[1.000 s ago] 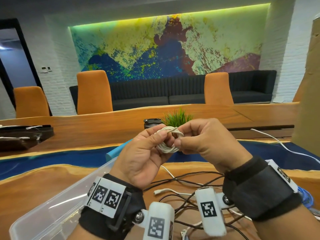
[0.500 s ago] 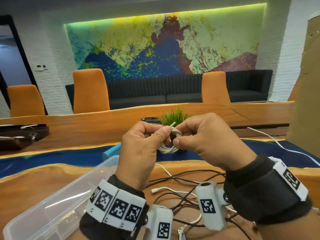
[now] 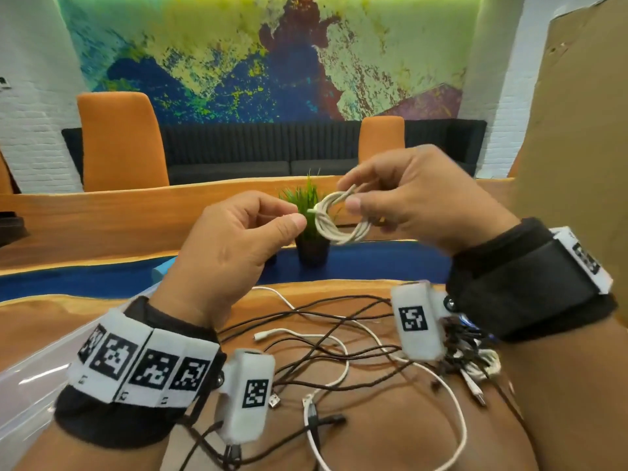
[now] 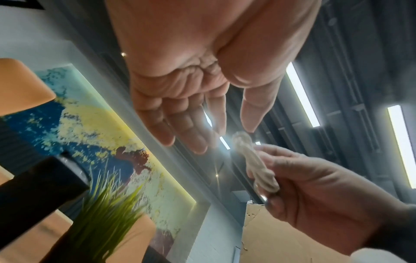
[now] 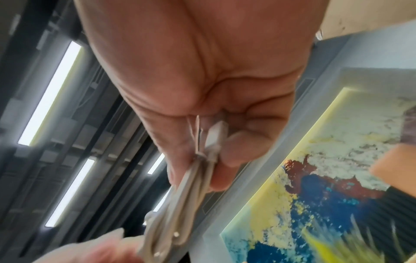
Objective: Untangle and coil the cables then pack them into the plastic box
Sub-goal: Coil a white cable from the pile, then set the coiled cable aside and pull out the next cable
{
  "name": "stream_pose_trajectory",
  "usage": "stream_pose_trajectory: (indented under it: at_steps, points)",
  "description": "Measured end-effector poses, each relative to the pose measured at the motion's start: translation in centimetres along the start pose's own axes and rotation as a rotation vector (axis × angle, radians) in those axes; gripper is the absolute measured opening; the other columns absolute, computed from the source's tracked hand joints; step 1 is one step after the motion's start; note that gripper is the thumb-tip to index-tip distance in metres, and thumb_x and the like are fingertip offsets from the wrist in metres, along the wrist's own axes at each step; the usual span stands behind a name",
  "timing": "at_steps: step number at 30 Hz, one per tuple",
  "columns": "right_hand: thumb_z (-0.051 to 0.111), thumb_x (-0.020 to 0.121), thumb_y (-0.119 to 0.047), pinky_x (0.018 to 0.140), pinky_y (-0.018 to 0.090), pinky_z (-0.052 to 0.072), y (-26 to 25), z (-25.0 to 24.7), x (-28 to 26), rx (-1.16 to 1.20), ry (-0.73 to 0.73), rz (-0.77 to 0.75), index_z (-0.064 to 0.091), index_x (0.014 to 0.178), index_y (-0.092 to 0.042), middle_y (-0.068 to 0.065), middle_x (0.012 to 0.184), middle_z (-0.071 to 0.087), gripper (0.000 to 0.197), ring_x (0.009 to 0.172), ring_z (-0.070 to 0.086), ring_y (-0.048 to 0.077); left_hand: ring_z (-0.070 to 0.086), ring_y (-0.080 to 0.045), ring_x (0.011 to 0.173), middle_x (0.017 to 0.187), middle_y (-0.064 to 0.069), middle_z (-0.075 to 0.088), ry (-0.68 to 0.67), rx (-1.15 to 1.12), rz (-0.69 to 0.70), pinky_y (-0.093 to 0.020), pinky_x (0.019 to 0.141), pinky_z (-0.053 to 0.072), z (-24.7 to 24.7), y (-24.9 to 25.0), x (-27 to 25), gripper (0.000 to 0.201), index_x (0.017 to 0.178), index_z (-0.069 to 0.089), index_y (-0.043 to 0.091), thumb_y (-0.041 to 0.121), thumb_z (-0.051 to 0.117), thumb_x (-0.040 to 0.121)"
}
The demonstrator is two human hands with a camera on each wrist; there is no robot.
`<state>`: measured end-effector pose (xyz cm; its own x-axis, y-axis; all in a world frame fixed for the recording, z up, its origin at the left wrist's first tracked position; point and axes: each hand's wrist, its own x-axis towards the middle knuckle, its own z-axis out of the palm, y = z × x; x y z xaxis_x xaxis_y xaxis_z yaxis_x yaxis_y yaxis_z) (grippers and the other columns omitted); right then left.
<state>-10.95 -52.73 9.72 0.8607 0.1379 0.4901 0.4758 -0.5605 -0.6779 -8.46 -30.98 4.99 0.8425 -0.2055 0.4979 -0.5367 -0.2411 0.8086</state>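
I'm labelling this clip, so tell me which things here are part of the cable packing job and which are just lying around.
Part of the job:
- coiled white cable, held by right hand
- left hand, beside the coil
- tangled black and white cables on the table
- clear plastic box

Lying about:
- potted grass plant
- orange chairs
- cardboard sheet
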Motion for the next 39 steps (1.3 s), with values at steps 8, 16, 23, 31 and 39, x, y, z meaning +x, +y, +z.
stream_pose_trajectory:
  at_steps: [8, 16, 23, 31, 39]
  points:
    - [0.072, 0.086, -0.012, 0.057, 0.027, 0.057, 6.9, -7.2, -2.4, -0.441, -0.243, 0.417, 0.075, 0.093, -0.02, 0.008, 0.083, 0.074, 0.011, 0.067, 0.065, 0.016, 0.063, 0.008, 0.084, 0.091, 0.031, 0.067, -0.352, 0.468, 0.07, -0.021, 0.07, 0.05, -0.2, 2.9, -2.3, 0.021, 0.097, 0.068, 0.04, 0.053, 0.063, 0.08]
    - [0.065, 0.09, -0.005, 0.056, 0.027, 0.055, 13.9, -5.9, -6.2, -0.41, -0.316, 0.748, 0.073, 0.096, -0.015, 0.01, 0.079, 0.072, 0.014, 0.066, 0.065, 0.017, 0.055, 0.002, 0.084, 0.091, 0.022, 0.057, -0.84, 1.03, -0.001, -0.019, 0.078, 0.049, 0.2, 1.2, -5.4, 0.019, 0.113, 0.061, 0.039, 0.044, 0.053, 0.097]
    - [0.069, 0.087, -0.032, 0.087, 0.029, 0.047, 11.6, -4.0, -5.4, -1.014, -0.397, 0.471, 0.071, 0.114, -0.023, -0.001, 0.116, 0.069, 0.029, 0.105, 0.06, 0.021, 0.055, -0.004, 0.087, 0.093, 0.019, 0.059, -0.887, 1.143, -0.157, -0.022, 0.08, 0.043, -2.9, -0.3, -7.4, 0.021, 0.116, 0.059, 0.038, 0.044, 0.056, 0.096]
    - [0.062, 0.09, -0.047, 0.075, 0.025, 0.049, 0.5, 5.0, -10.7, -0.82, -1.002, 0.041, 0.07, 0.109, -0.027, -0.009, 0.101, 0.068, 0.029, 0.084, 0.058, 0.007, 0.057, -0.019, 0.1, 0.114, 0.003, 0.059, -1.054, 1.238, -0.145, -0.036, 0.087, 0.052, -0.9, -1.4, -11.0, 0.037, 0.121, 0.057, 0.027, 0.048, 0.059, 0.091]
    - [0.053, 0.096, -0.021, 0.077, 0.035, 0.056, 0.7, 8.8, -13.4, -1.002, -1.111, -0.136, 0.065, 0.107, -0.016, 0.005, 0.094, 0.064, 0.017, 0.083, 0.062, 0.022, 0.06, -0.023, 0.096, 0.109, -0.003, 0.062, -1.049, 1.287, -0.076, -0.035, 0.08, 0.052, 0.0, -2.4, -11.2, 0.015, 0.105, 0.062, 0.022, 0.031, 0.058, 0.094]
